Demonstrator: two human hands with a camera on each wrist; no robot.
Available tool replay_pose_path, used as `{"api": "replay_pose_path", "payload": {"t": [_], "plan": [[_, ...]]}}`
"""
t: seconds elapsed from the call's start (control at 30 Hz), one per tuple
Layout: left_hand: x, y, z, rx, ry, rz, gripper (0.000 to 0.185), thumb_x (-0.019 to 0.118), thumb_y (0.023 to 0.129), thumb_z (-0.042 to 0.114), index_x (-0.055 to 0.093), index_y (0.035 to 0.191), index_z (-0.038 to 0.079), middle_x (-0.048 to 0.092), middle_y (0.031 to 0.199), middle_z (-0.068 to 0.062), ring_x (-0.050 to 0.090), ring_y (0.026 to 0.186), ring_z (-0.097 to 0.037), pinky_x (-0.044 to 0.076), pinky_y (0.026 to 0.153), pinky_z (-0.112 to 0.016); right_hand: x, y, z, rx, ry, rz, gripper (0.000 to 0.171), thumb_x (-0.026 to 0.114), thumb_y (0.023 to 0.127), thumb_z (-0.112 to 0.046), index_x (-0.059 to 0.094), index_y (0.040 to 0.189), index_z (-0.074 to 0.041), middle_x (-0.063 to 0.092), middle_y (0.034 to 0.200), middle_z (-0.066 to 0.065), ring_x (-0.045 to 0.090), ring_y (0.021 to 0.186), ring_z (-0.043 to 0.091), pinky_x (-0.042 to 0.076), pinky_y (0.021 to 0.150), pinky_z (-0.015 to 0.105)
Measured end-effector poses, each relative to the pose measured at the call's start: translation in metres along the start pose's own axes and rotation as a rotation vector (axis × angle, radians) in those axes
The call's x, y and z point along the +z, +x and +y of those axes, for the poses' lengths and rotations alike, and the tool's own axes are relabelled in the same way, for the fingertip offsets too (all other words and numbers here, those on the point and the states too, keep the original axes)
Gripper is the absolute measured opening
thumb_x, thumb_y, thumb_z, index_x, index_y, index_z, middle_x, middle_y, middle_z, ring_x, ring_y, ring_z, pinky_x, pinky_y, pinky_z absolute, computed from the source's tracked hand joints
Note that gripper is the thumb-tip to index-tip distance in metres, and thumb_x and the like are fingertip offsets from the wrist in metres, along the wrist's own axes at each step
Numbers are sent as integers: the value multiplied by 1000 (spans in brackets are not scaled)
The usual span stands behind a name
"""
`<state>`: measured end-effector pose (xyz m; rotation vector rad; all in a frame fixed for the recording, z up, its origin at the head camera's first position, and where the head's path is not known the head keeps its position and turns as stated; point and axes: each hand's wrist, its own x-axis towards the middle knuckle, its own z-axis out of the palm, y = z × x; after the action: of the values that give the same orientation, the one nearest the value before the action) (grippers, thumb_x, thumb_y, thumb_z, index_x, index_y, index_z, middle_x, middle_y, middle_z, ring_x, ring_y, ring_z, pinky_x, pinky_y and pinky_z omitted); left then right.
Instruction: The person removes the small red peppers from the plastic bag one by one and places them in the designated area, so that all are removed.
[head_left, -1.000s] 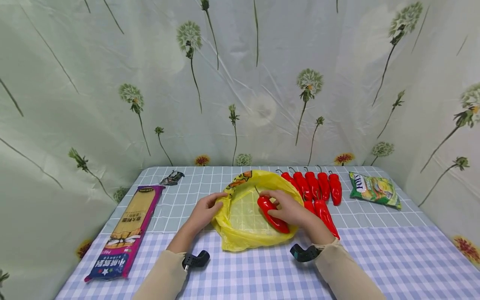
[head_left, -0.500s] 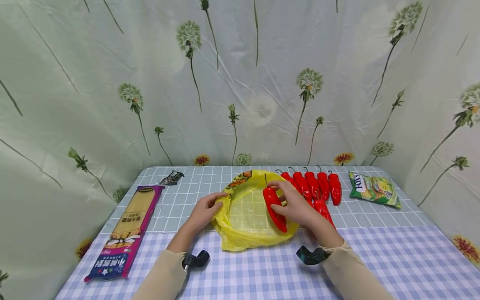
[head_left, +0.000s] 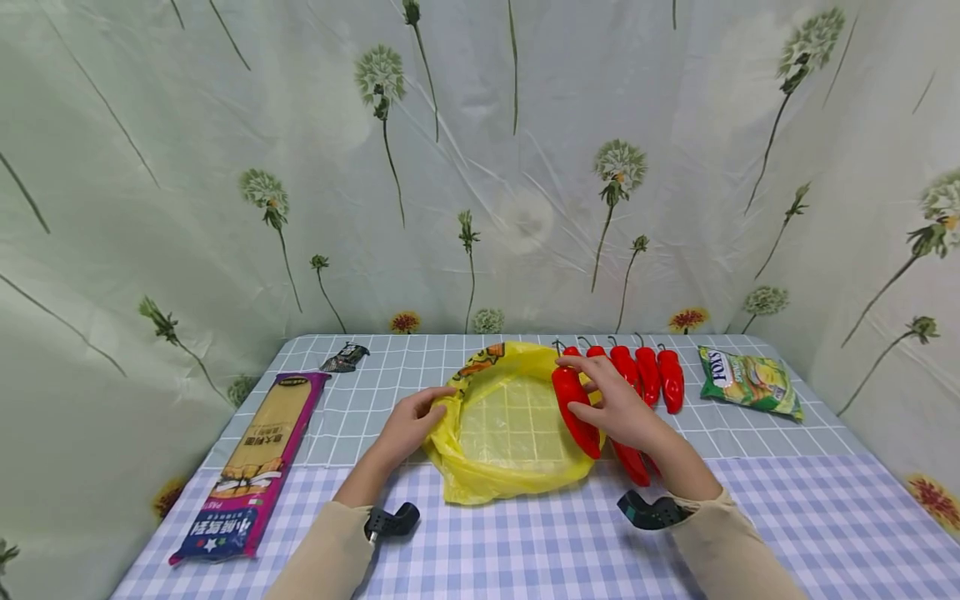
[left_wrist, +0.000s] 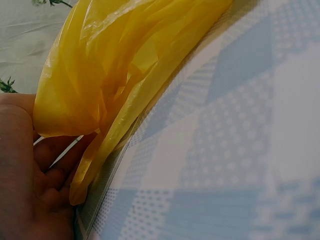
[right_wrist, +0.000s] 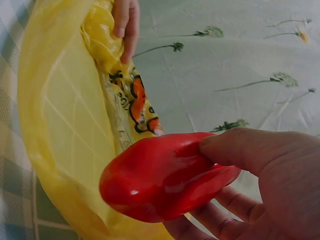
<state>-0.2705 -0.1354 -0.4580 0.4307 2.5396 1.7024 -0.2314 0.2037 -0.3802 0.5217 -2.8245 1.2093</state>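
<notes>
A glossy red chili pepper with a thin stem is pinched between the thumb and fingers of my right hand. It overlaps the right rim of an open yellow plastic bag. In the right wrist view, the pepper hangs close by the bag's mouth. My left hand holds the bag's left rim, thumb on one side and fingers on the other. Yellow plastic bunches beside that hand in the left wrist view. Inside the bag, the grid of the cloth shows through its thin bottom.
Several red peppers lie behind and under my right hand. A green FOX'S candy bag sits at the back right. To the left lie a long pasta packet and a small black wrapper. A dandelion-print curtain hangs behind.
My right hand has moved right with the pepper, from over the bag's middle to its right rim. The left hand has stayed at the left rim.
</notes>
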Motion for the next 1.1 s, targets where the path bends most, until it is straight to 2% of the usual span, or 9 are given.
{"api": "replay_pose_path", "payload": {"t": [0.13,0.23,0.3,0.63,0.87,1.1], "plan": [[1,0,1,-20,2,5,34,54,102,13,62,136,10,59,142,-14,59,119,-26,51,90,-20,-9,-3,4,-50,-24,9,60,71,90,-9,48,144,-22,48,136,14,60,112,36,62,81,40],[1,4,-11,-7,-1,11,35,55,102,16,62,136,14,59,143,-12,59,120,-24,50,88,-17,-16,-5,6,-65,-39,3,57,70,91,-9,49,143,-20,49,138,15,63,109,36,62,81,39],[1,4,-12,4,1,7,34,56,102,17,63,135,16,60,142,-11,60,120,-23,51,89,-18,-20,-6,8,-67,-51,-8,57,70,91,-11,49,143,-19,48,140,16,64,108,37,62,81,40],[1,5,-12,7,10,9,33,56,102,17,64,134,19,60,142,-8,60,120,-21,53,92,-23,-36,-8,16,-24,-58,-35,57,70,91,-13,47,143,-22,47,142,16,62,109,37,63,74,40],[1,5,-12,10,16,6,33,56,102,18,64,134,18,60,142,-8,58,125,-24,52,98,-28,-47,-11,24,-30,-98,-32,56,70,91,-11,50,142,-22,46,142,18,61,110,38,62,77,40],[1,5,-11,8,15,7,33,56,102,17,64,134,18,60,142,-8,58,127,-24,51,103,-38,-62,-16,31,15,-84,-48,55,67,92,-10,49,143,-17,42,144,22,57,112,43,63,76,42]]}}
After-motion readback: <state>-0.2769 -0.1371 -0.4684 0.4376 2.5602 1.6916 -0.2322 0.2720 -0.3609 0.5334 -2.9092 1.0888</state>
